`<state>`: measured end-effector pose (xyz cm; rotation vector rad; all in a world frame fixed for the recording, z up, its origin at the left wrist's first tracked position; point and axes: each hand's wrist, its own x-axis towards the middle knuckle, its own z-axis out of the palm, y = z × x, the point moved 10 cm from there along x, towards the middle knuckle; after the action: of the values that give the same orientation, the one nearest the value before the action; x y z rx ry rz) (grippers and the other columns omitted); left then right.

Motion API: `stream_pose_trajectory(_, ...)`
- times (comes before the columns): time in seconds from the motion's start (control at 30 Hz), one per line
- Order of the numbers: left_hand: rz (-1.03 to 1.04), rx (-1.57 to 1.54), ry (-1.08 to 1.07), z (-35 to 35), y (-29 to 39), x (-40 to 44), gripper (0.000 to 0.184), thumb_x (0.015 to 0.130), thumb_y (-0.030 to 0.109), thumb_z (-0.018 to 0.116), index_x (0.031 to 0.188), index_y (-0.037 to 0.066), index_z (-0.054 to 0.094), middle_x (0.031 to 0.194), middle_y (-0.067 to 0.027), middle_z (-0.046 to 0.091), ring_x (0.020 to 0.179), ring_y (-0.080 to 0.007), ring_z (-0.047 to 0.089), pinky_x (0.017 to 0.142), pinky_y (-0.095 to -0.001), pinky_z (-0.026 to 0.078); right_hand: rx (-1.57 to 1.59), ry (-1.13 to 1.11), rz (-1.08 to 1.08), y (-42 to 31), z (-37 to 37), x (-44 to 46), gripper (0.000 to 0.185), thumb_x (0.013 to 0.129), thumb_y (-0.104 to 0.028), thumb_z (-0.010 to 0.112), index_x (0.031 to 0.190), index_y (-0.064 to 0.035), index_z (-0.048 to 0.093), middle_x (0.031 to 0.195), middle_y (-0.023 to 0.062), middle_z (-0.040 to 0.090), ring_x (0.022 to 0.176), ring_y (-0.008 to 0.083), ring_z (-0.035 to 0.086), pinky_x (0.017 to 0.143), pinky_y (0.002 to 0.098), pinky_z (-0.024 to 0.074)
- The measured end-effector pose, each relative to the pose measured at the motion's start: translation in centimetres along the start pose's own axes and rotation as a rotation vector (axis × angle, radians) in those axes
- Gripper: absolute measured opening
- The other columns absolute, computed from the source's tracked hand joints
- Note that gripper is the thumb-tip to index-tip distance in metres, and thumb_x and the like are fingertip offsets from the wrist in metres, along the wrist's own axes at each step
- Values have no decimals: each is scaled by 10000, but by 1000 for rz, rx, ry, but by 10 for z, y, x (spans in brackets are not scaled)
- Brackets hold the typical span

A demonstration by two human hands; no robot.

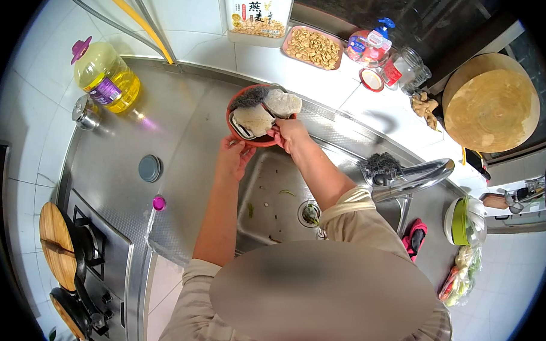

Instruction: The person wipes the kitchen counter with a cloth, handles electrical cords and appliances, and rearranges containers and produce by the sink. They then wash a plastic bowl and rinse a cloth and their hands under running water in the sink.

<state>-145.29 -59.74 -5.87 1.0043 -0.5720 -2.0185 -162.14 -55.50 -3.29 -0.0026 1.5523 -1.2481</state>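
Observation:
A red-orange bowl [231, 122] is held above the far left corner of the sink. Inside it sit a dark grey steel wool scourer [250, 97] and two pale, rough scrubbing pads, one nearer pad [252, 120] and one farther pad [282, 103]. A flat piece with a white edge shows under the nearer pad. My left hand [233, 155] is closed on the near left rim, fingers partly beneath it. At the near right rim, beside the nearer pad, my right hand [288, 135] is closed; some of its fingers are hidden.
Food scraps lie in the steel sink [266, 194] around its drain [309, 214]. Right of it are a faucet [417, 178] and another steel wool scourer [381, 166]. An oil bottle [110, 83], metal jar [85, 113] and grey lid [150, 168] stand left. Oats packaging [257, 16] is behind.

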Motion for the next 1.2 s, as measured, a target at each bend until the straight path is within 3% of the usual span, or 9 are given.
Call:
stream_pose_trajectory(0.37,10,-19,-6,1,0,1,243,885,-9,506,1105,36,412,1030,-117,534,891,-212,579,770,-357,531,-171,13,-28,-6,1,5,105,917,-107,485,896,-19,539,747,39,599,628,144,663,332,179,394)
stream_pose_trajectory(0.43,12,-29,-15,0,-1,2,243,883,-13,505,1103,36,414,1025,-116,539,885,-213,580,773,-359,531,-126,8,-54,-8,2,6,217,877,-6,383,1037,39,522,758,151,652,538,207,659,292,239,365)
stream_pose_trajectory(0.57,9,-51,-18,0,0,2,245,876,-25,500,1099,34,419,1013,-117,553,865,-215,589,768,-359,539,-131,-23,-20,-7,4,4,238,870,-5,376,1063,26,512,763,151,649,538,203,657,293,236,362)
stream_pose_trajectory(0.67,-8,-45,-1,0,0,0,250,871,-33,494,1101,30,419,1016,-123,556,858,-217,597,754,-356,547,-113,-47,-20,-13,10,-12,240,872,-43,380,1067,15,509,782,145,643,575,197,662,312,230,377)
stream_pose_trajectory(0.73,-12,-51,-1,-1,-1,2,255,869,-36,491,1105,27,418,1018,-125,556,863,-219,599,750,-355,550,-82,-29,12,-10,8,-16,183,893,-133,459,959,22,530,761,129,640,576,147,636,377,186,444)
stream_pose_trajectory(0.97,-45,-61,9,-3,-3,0,288,858,-44,487,1127,25,411,1021,-133,555,876,-227,601,755,-358,553,-7,-121,50,-6,10,-22,226,891,-144,418,998,32,511,805,191,648,516,126,557,407,192,456)
stream_pose_trajectory(1.03,-45,-60,2,-5,-5,1,294,854,-36,493,1129,24,408,1018,-137,555,873,-231,601,754,-364,551,14,-154,15,-8,11,-27,223,896,-142,417,997,39,499,873,197,637,593,142,597,422,192,458)
stream_pose_trajectory(1.17,-61,-53,-11,-11,-14,-3,308,849,3,508,1137,27,402,1004,-128,555,861,-232,590,755,-386,543,99,-143,-43,-7,0,-55,258,874,-144,440,1054,26,512,861,117,613,677,198,654,466,248,447)
stream_pose_trajectory(1.2,-88,-38,-8,-13,-19,-6,308,849,3,508,1137,27,402,1004,-128,555,861,-232,590,755,-386,543,65,-121,-146,-12,-7,-75,291,882,-161,464,1113,11,503,886,104,614,691,198,654,487,255,455)
